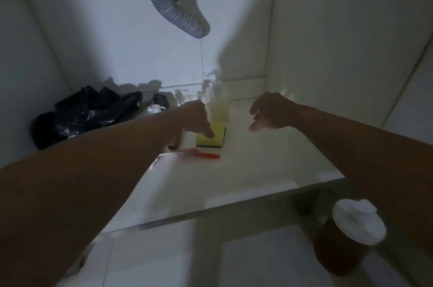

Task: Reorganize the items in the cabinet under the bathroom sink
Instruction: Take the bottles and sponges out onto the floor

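Sponge [212, 137] under left hand [196, 115] fingertips, right hand [269, 112] loosely spread, empty; pump bottle [219, 103] just beyond fingers could topple.

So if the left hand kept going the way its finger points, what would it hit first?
Most likely the yellow sponge: the left hand points a finger down at it, perhaps already touching; blur hides the contact.

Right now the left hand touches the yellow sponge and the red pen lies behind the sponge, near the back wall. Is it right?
Not quite. The left hand does touch the sponge, but the head view shows the red pen in front of it, nearer the cabinet's open edge.
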`<state>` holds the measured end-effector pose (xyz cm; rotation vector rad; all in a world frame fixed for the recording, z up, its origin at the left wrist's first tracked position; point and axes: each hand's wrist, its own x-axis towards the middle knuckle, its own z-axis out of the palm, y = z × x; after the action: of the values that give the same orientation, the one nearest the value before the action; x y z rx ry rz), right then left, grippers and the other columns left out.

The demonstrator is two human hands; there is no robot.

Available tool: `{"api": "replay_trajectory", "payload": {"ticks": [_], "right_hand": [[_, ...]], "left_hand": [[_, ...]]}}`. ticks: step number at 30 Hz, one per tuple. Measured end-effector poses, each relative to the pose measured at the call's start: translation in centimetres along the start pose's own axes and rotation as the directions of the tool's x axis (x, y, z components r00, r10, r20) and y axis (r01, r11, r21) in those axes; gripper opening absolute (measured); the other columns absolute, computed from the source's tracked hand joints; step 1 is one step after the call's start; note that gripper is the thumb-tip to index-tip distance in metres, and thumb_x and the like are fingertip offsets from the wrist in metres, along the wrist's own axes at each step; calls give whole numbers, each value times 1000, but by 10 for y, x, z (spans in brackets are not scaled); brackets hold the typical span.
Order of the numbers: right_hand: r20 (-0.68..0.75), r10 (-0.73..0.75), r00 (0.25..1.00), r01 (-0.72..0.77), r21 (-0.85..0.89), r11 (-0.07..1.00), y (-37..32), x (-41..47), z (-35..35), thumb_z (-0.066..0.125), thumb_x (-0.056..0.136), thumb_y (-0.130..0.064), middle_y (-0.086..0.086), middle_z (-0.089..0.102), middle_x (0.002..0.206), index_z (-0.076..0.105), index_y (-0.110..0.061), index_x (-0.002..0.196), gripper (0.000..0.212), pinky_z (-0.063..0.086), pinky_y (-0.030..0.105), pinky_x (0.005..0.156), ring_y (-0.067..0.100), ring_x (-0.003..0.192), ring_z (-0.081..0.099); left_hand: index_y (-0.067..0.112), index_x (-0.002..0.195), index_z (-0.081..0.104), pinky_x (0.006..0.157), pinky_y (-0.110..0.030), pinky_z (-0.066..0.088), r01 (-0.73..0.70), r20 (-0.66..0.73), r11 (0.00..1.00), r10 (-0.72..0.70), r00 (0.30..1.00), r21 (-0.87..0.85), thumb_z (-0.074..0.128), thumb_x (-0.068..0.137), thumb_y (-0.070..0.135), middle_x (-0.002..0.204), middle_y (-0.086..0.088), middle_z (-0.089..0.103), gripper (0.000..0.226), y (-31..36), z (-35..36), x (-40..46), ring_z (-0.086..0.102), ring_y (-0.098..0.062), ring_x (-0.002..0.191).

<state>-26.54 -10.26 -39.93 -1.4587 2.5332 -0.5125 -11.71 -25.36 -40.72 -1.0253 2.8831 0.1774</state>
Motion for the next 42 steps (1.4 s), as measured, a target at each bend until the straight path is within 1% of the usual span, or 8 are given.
{"api": "replay_trajectory", "payload": {"ticks": [7,12,16,19,23,30,38,42], "right_hand": [[-106,45,993,-42,32,999,-19,81,33,77,80,-35,11,68,112,62,1,121,56,59,35,75,28,77,71],[-196,82,977,-67,84,994,-27,131,53,76,76,-44,14,56,130,51,-2,130,73,46,32,90,29,117,55],[-229,132,964,-82,217,973,-36,154,65,78,72,-50,12,48,140,38,-6,141,91,42,32,93,28,127,48],[-253,178,951,-107,270,957,-44,163,74,79,69,-54,11,53,135,40,-7,138,93,43,30,88,28,123,52],[-355,210,911,-114,272,955,-50,159,77,79,73,-38,11,62,121,55,-5,123,64,42,26,78,27,115,58],[-366,352,862,-128,513,849,-21,132,51,84,60,-29,8,66,94,65,-1,106,57,59,34,73,24,86,70],[-227,277,934,-81,619,781,14,33,-26,84,49,-6,6,66,81,68,-1,79,35,61,47,64,26,75,70],[-182,263,947,-105,600,793,17,-38,-44,82,55,4,11,66,83,67,11,88,37,61,50,69,32,82,69]], "left_hand": [[4,102,65,66,-29,47,162,-220,976,-191,957,-144,83,66,33,98,-10,69,50,-63,-9,36,62,-24,81],[2,127,48,77,-33,51,172,-218,956,-225,950,-240,85,67,32,116,-11,62,76,-74,0,70,61,-26,102],[5,137,37,93,-34,50,167,-169,923,-237,957,-346,86,67,27,132,-10,53,89,-79,12,93,55,-26,115],[4,126,48,82,-34,55,160,-154,903,-238,959,-398,89,63,23,118,-9,60,77,-80,22,102,61,-24,102],[1,104,63,57,-25,44,129,-237,894,-249,939,-430,83,66,9,94,-8,61,44,-77,33,106,61,-23,85],[3,99,68,81,-35,53,-14,-387,827,-247,888,-562,89,60,10,100,-11,67,45,-64,28,96,64,-26,95],[-5,99,65,78,-53,57,-251,-346,695,4,938,-674,87,56,-2,86,-10,61,48,-9,-14,34,62,-24,77],[-7,105,63,73,-51,57,-266,-251,663,121,960,-699,86,57,-4,85,-12,60,53,29,-17,-11,60,-23,73]]}}
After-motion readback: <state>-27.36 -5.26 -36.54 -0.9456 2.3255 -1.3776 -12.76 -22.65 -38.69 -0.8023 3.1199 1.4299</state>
